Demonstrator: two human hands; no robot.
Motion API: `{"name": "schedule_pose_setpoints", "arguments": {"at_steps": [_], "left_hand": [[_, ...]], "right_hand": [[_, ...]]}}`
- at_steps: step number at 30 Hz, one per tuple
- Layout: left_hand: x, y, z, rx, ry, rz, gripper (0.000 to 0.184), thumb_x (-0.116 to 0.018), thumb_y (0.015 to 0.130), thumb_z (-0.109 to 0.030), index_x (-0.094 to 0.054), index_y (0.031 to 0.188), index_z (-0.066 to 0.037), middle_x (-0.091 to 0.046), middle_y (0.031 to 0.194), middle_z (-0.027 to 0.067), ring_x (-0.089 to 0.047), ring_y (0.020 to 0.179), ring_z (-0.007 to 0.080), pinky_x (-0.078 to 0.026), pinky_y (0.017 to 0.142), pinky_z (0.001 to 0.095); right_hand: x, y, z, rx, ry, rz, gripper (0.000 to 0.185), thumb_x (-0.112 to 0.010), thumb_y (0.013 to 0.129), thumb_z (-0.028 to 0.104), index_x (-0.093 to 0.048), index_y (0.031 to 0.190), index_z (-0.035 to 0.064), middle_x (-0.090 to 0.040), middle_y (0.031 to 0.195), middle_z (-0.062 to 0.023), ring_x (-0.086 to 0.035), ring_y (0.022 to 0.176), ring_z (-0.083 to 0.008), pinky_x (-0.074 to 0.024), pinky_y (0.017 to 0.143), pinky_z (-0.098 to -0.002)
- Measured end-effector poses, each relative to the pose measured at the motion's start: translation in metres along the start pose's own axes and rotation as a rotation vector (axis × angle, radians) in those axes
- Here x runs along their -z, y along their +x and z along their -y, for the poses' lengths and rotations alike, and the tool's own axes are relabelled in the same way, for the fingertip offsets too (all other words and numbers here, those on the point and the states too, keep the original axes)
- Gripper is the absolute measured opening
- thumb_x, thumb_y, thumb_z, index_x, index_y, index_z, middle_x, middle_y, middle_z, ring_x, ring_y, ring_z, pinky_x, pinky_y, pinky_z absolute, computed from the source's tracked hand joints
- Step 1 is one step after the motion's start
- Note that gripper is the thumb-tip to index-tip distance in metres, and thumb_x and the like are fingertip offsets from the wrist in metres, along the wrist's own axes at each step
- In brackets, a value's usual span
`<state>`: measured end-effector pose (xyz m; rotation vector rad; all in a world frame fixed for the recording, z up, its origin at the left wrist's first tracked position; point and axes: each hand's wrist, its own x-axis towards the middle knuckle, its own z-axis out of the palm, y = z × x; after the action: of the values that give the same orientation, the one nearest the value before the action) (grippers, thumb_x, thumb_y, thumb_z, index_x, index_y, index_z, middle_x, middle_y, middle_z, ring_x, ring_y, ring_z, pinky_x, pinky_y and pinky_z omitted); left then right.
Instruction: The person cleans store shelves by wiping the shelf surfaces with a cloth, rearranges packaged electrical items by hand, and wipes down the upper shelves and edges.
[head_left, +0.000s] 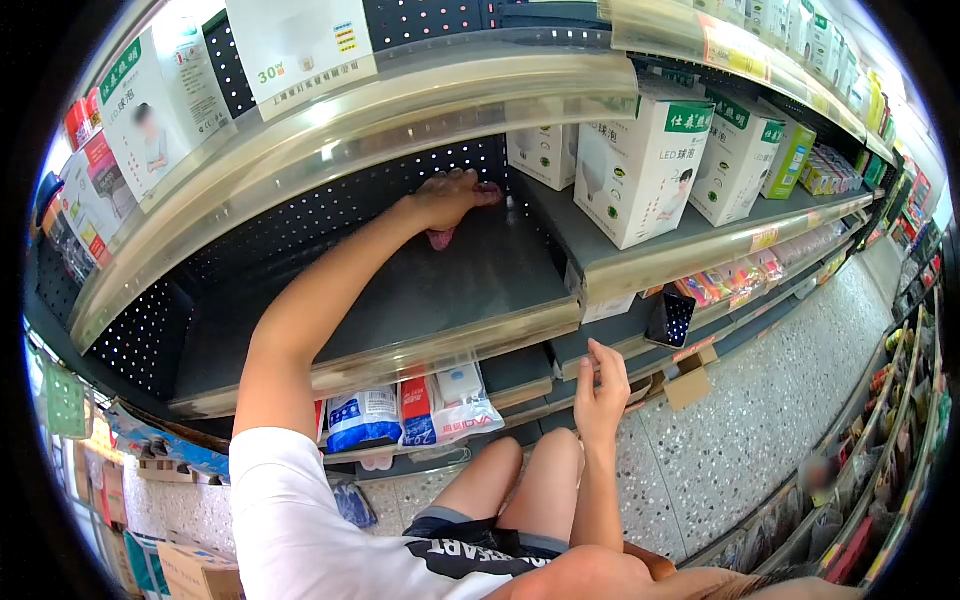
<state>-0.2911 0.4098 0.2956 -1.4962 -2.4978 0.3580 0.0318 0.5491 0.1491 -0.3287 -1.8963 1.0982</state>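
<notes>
My left hand [447, 200] reaches deep into a dark grey metal shelf [400, 300], near its back corner. Its fingers are closed over a reddish-pink cloth [441, 239], which shows on both sides of the hand and lies against the shelf surface. Perforated back panelling [350, 190] rises just behind. Lower down, my right hand [602, 392] hovers in front of the shelf edge above my knees. Its fingers are loosely bent and apart, with nothing visible in them.
White LED bulb boxes [640, 170] stand on the neighbouring shelf at right; others [165, 100] sit above. A clear price rail [350, 120] overhangs the reaching arm. Below are packaged bags [440, 405], a dark glossy phone-like object [670, 320] and an open cardboard box [690, 385].
</notes>
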Motion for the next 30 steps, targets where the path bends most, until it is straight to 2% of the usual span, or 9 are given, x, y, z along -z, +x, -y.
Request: {"name": "schedule_pose_setpoints", "arguments": {"at_steps": [5, 11, 17, 20, 22, 23, 26, 29, 30], "left_hand": [[0.000, 0.014, 0.004, 0.049, -0.017, 0.055, 0.082, -0.071, 0.070, 0.004, -0.050, 0.140, -0.032, -0.052, 0.116, 0.0145, -0.056, 0.112, 0.0359, -0.047, 0.094, 0.0452], [-0.018, 0.030, 0.005, 0.172, -0.025, 0.026, 0.091, -0.083, 0.059, 0.000, -0.049, 0.141, -0.024, -0.053, 0.128, 0.0159, -0.053, 0.121, 0.0379, -0.046, 0.099, 0.0457], [0.017, 0.026, -0.018, 0.255, 0.067, 0.216, 0.088, -0.085, 0.059, -0.001, -0.052, 0.138, -0.020, -0.053, 0.132, 0.0190, -0.051, 0.126, 0.0369, -0.049, 0.098, 0.0458], [0.025, 0.016, -0.016, 0.200, 0.220, 0.287, 0.071, -0.078, 0.069, -0.002, -0.056, 0.134, -0.020, -0.055, 0.129, 0.0195, -0.053, 0.124, 0.0362, -0.050, 0.096, 0.0459], [0.006, 0.017, -0.002, 0.250, 0.233, 0.268, 0.059, -0.068, 0.077, -0.003, -0.058, 0.133, -0.021, -0.054, 0.129, 0.0188, -0.052, 0.124, 0.0359, -0.049, 0.098, 0.0449], [0.009, 0.011, -0.002, 0.276, 0.241, 0.256, 0.054, -0.063, 0.082, -0.003, -0.059, 0.132, -0.022, -0.054, 0.130, 0.0184, -0.052, 0.124, 0.0357, -0.048, 0.098, 0.0445], [0.042, -0.039, -0.018, 0.230, 0.130, 0.053, 0.053, -0.050, 0.087, -0.002, -0.057, 0.135, -0.025, -0.053, 0.129, 0.0168, -0.052, 0.123, 0.0342, -0.046, 0.101, 0.0414], [0.073, -0.087, -0.037, 0.340, -0.284, -0.196, 0.054, -0.053, 0.087, 0.000, -0.055, 0.137, -0.020, -0.053, 0.130, 0.0154, -0.052, 0.123, 0.0308, -0.044, 0.102, 0.0381], [0.076, -0.101, -0.041, 0.317, -0.434, -0.310, 0.054, -0.054, 0.088, 0.000, -0.052, 0.139, -0.018, -0.053, 0.130, 0.0150, -0.052, 0.122, 0.0296, -0.044, 0.102, 0.0372]], "right_hand": [[-0.001, 0.002, -0.007, -0.008, 0.011, 0.001, 0.023, -0.060, 0.091, 0.001, -0.065, 0.113, -0.0022, -0.064, 0.104, -0.0124, -0.062, 0.085, -0.0180, -0.0492, 0.067, -0.0272], [-0.002, -0.001, -0.001, -0.008, 0.012, 0.026, 0.022, -0.059, 0.091, 0.000, -0.064, 0.113, -0.0022, -0.064, 0.105, -0.0125, -0.062, 0.086, -0.0186, -0.0498, 0.068, -0.0271], [0.019, -0.010, 0.012, 0.009, -0.013, -0.010, 0.023, -0.058, 0.092, 0.001, -0.064, 0.113, -0.0021, -0.065, 0.106, -0.0133, -0.064, 0.088, -0.0200, -0.0505, 0.068, -0.0285], [0.031, -0.014, 0.022, 0.031, -0.043, -0.017, 0.023, -0.058, 0.092, 0.001, -0.064, 0.113, -0.0020, -0.065, 0.106, -0.0136, -0.064, 0.088, -0.0203, -0.0507, 0.068, -0.0286], [0.037, -0.018, 0.028, 0.052, -0.041, -0.021, 0.023, -0.058, 0.092, 0.001, -0.064, 0.113, -0.0018, -0.065, 0.106, -0.0135, -0.064, 0.087, -0.0204, -0.0506, 0.068, -0.0284], [0.038, -0.019, 0.029, 0.063, -0.031, -0.023, 0.023, -0.058, 0.092, 0.001, -0.064, 0.113, -0.0016, -0.065, 0.106, -0.0134, -0.064, 0.087, -0.0203, -0.0504, 0.068, -0.0282], [0.043, -0.019, 0.036, 0.103, -0.024, -0.016, 0.024, -0.058, 0.092, 0.002, -0.063, 0.114, -0.0028, -0.064, 0.106, -0.0151, -0.064, 0.085, -0.0232, -0.0520, 0.067, -0.0296], [0.035, -0.011, 0.057, 0.159, 0.025, 0.026, 0.025, -0.058, 0.092, 0.002, -0.063, 0.115, -0.0034, -0.063, 0.107, -0.0156, -0.064, 0.085, -0.0241, -0.0531, 0.068, -0.0300], [0.030, -0.005, 0.069, 0.182, 0.052, 0.045, 0.025, -0.059, 0.092, 0.003, -0.063, 0.115, -0.0032, -0.063, 0.107, -0.0155, -0.064, 0.085, -0.0239, -0.0532, 0.068, -0.0298]]}}
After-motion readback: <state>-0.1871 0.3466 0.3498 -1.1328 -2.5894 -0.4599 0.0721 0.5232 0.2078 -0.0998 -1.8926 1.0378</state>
